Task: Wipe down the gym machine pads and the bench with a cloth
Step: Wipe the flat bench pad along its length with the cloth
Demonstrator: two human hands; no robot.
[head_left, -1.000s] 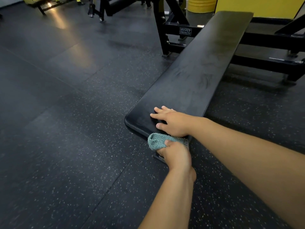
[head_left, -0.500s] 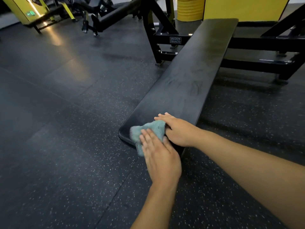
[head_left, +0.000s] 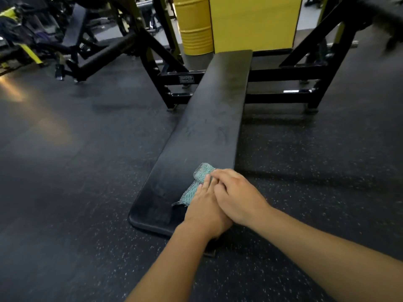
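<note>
The cloth (head_left: 197, 184) is lying at the near right end of the bench surface (head_left: 209, 127), whose long axis is running away from the person. The left hand (head_left: 205, 211) is pressing it flat, fingers straight; the right hand (head_left: 236, 198) is resting on top, loosely curled.

cloth (head_left: 197, 184) on bench (head_left: 209, 127) near end, under hands

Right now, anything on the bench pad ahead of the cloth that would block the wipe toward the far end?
Nothing visible. The cloth sits at the near end of the bench under the left hand, right hand on top. The pad beyond it shows only smudges.
</note>
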